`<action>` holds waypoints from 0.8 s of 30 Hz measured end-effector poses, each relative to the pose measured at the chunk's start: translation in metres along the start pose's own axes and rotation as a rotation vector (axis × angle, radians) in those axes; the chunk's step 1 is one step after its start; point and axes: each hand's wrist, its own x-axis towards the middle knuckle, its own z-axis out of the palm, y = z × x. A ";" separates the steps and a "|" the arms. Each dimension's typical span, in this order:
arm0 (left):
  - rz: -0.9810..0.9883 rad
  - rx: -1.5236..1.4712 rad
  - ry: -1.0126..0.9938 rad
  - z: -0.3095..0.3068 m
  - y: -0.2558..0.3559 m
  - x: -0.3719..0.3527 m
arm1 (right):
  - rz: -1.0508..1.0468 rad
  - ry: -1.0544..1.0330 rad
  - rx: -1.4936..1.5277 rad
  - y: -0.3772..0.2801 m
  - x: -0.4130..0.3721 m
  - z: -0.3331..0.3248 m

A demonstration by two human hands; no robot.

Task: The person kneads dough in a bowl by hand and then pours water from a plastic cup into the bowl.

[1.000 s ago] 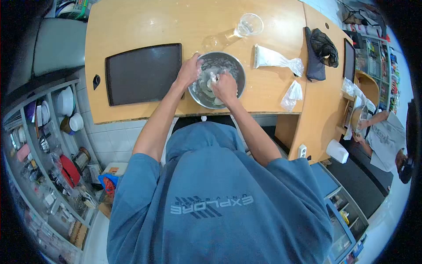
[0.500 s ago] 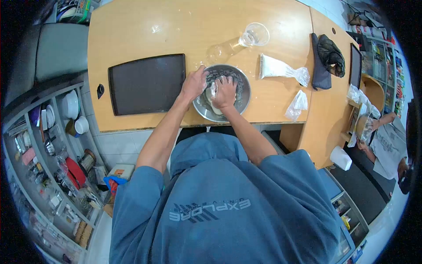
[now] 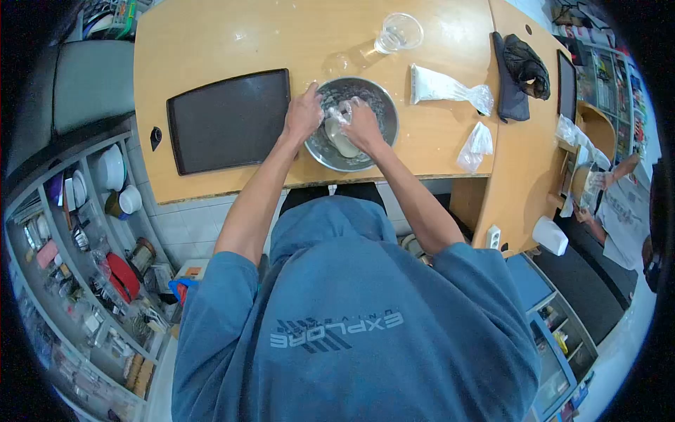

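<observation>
A metal bowl (image 3: 387, 124) with whitish smears inside stands at the table's front edge. Pale dough (image 3: 340, 140) lies in it, towards the front left. My left hand (image 3: 304, 116) is closed on the bowl's left rim. My right hand (image 3: 361, 125) is inside the bowl, its floury fingers bent and closed on the upper part of the dough.
A dark baking tray (image 3: 229, 122) lies left of the bowl. Behind are a clear plastic container (image 3: 401, 32) and a white bag (image 3: 439, 86); a smaller bag (image 3: 475, 148) is at right. Dark cloth (image 3: 512, 98) lies beyond. Another person (image 3: 622, 211) works far right.
My right hand has gone from spread fingers pressing on the dough to bent fingers gripping it, and more of the dough shows. My left hand stays at the rim. The view has shifted slightly.
</observation>
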 end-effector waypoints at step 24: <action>-0.038 0.018 -0.011 0.005 0.006 0.001 | 0.424 0.166 -0.211 -0.067 -0.038 0.018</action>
